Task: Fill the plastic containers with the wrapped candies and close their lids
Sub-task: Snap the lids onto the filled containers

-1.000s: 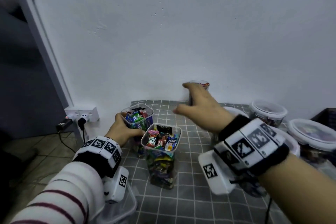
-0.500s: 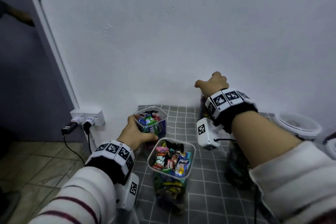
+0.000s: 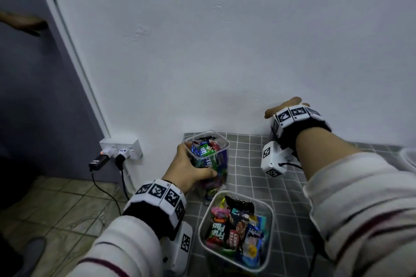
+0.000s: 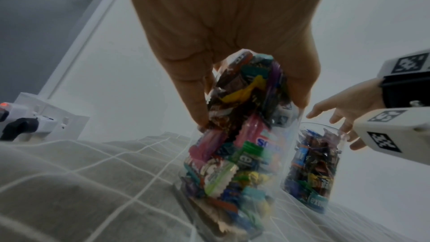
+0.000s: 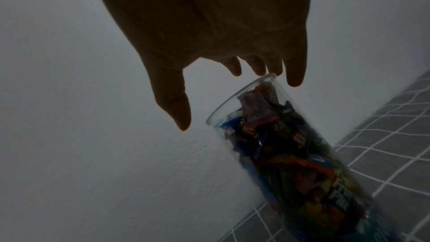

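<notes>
My left hand [image 3: 191, 168] grips a tall square clear container [image 3: 210, 157], lidless and packed with wrapped candies, at the cloth's back left. In the left wrist view my left hand [image 4: 251, 111] has its thumb and fingers wrapped round that container [image 4: 235, 163]. My right hand [image 5: 239, 98] hovers with spread fingers over a round clear container [image 5: 291, 154] of candies by the wall. Whether the fingertips touch its rim is unclear. In the head view my right hand [image 3: 286, 108] hides that container. A second square container [image 3: 236, 231] stands open and full near me.
A grey checked cloth [image 3: 247, 164] covers the table, which butts against the white wall. Its left edge drops to a tiled floor. A wall socket [image 3: 121, 148] with plugs and cables sits left of the table. Part of a lidded container [image 3: 408, 157] shows at the right edge.
My right hand reached to the round container by the wall and now has its fingers spread above the rim. My left hand kept hold of the square container. The view shifted closer and left.
</notes>
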